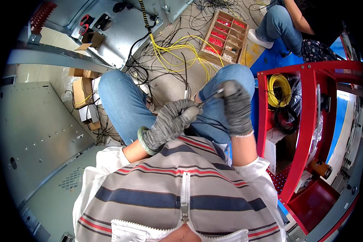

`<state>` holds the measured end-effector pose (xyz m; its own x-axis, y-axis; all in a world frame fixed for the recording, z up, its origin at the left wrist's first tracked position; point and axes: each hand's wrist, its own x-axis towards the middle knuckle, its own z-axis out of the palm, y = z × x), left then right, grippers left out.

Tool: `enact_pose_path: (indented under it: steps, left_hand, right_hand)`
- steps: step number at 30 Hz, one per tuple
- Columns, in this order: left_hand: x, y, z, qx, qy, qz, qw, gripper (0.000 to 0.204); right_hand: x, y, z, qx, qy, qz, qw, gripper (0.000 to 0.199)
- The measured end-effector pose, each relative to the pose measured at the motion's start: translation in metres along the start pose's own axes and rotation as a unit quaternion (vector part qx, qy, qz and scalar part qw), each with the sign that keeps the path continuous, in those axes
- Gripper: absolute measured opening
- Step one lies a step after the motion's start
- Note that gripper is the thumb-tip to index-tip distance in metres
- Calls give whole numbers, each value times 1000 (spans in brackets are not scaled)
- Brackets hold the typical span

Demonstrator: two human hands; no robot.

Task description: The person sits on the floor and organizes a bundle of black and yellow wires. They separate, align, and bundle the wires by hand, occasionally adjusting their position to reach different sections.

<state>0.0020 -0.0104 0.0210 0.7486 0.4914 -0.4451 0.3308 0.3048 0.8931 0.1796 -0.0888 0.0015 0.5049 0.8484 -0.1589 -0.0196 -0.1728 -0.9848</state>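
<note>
A compartmented wooden tray of red parts (226, 36) lies at one o'clock, with tangled yellow and black loose wires (171, 50) at twelve. A red metal shelf frame (306, 121) holding a coiled yellow cable (279, 89) stands at three o'clock, and a grey perforated metal panel (36, 133) lies at nine.

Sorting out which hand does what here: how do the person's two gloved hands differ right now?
The left hand lies lower, curled around a thin dark wire, with a green bangle at its wrist; the right hand sits higher over the knee, wrist bare, pinching a slim metal tool toward the left. Both wear grey knitted gloves.
</note>
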Motion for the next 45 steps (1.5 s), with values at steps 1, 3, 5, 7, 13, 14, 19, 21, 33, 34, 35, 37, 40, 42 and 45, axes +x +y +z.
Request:
enact_pose_path:
  steps: [1,3,5,7,13,14,19,21,33,34,35,37,40,42,45]
  left_hand:
    - [-1,-2,-4,19,-12,0,1000,19]
    - [-1,-10,-4,58,3,43,997,19]
    - [-1,-6,-1,61,5,52,997,19]
    - [4,-7,2,87,31,105,990,19]
    - [3,-6,4,81,62,145,984,17]
    - [2,-5,4,52,55,127,989,17]
    - [4,-14,5,13,-88,247,965,18]
    - [2,-14,5,62,-114,230,964,22]
    - [2,-14,0,-49,-235,137,961,23]
    - [3,-16,1,-80,-234,155,957,21]
    - [0,-13,-1,-95,-218,130,962,20]
    - [-5,-2,-5,-124,-191,82,970,17]
    - [-1,10,-5,-222,-100,42,969,19]
    - [1,24,-2,-182,-34,-13,983,26]
    - [13,32,-4,-94,-131,-52,985,27]
  right_hand:
    - [4,-5,-7,39,36,54,997,24]
    - [8,2,-13,213,34,66,974,24]
    - [4,10,-6,194,28,-7,980,25]
    - [-8,11,22,44,8,-93,995,29]
    - [-6,0,18,105,-10,80,991,31]
    - [-6,-3,17,106,10,57,993,30]
    - [2,-11,7,58,-52,89,993,28]
    - [4,-19,6,29,-82,77,993,27]
    - [8,-25,-1,113,-150,65,980,25]
    - [10,-27,-2,87,-150,58,983,25]
    - [10,-28,-2,61,-149,51,986,25]
    - [9,-26,1,90,-113,58,988,25]
    - [9,-28,5,99,-85,64,989,24]
    - [6,-30,9,56,-83,47,994,24]
    - [2,-33,17,-35,-79,0,996,23]
